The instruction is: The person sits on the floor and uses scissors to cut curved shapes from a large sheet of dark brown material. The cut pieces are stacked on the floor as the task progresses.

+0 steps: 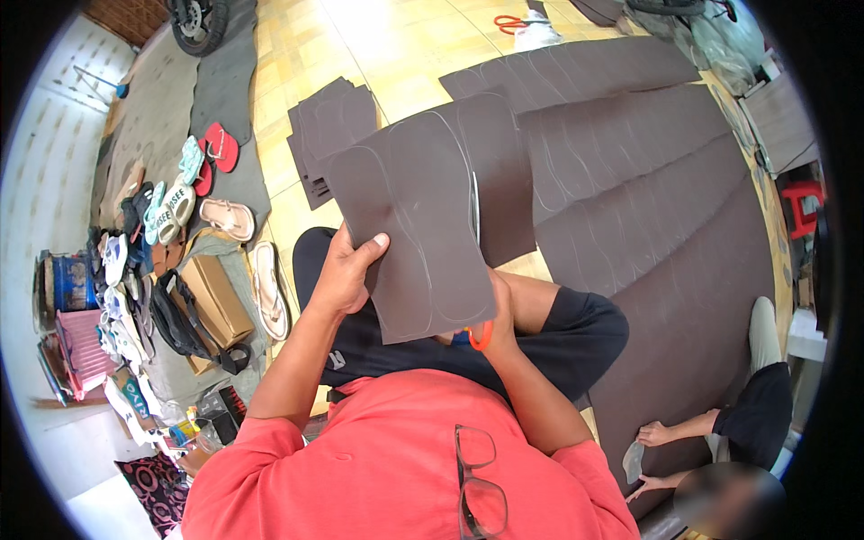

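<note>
My left hand [346, 274] is closed on the left edge of a dark brown sheet [414, 225], thumb on top, holding it up over my lap. Pale curved shoe-sole outlines run along the sheet. Under its right part, my right hand [504, 310] grips a pair of scissors [481, 337] by the orange handles. A shiny blade shows in a slit between the near part of the sheet and its far right part. Most of the scissors and several right fingers are hidden beneath the sheet.
Cut brown pieces [333, 126] lie in a stack ahead. Large marked sheets [630, 162] cover the floor at right, where a co-worker's hand [660, 434] rests near a pale translucent piece [634, 461]. Sandals [227, 219] and a cardboard box [216, 301] are left; orange-handled scissors [511, 23] lie far ahead.
</note>
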### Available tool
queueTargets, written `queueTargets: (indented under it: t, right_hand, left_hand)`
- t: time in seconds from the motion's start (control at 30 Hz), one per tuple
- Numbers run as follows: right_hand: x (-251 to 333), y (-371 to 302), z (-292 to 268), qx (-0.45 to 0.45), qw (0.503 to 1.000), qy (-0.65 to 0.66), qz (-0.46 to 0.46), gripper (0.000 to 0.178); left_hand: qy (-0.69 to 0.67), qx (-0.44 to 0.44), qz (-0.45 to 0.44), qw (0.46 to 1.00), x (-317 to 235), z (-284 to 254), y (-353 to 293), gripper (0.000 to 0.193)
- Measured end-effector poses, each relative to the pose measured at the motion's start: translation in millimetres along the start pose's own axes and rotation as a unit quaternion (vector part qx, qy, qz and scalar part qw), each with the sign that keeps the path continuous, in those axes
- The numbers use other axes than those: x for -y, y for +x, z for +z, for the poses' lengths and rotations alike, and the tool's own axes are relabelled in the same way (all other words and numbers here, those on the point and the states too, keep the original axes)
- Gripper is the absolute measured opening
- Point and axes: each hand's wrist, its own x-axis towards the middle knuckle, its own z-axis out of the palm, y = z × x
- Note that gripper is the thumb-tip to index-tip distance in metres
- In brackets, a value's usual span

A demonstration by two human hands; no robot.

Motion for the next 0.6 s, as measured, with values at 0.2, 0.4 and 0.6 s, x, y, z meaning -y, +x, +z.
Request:
queueTargets:
  t: [0.2, 0.4, 0.6]
  right_hand:
    - [-7.0, 16.3, 22.4, -0.049, 0.999, -0.006, -0.002, 0.024]
    - [15.7, 2.7, 3.9, -0.08, 0.991, -0.108, 0.006, 0.036]
    - [32.8, 2.3, 4.5, -0.112, 0.984, -0.138, -0.024, 0.046]
  left_hand:
    - [0.041, -0.001, -0.012, 0.999, -22.5, -14.0, -3.8, 0.047]
    - [0.045, 0.021, -0.03, 0.998, -9.1, -7.7, -2.7, 0.047]
    - [0.052, 0.044, -0.032, 0.997, -3.2, -7.8, -7.7, 0.046]
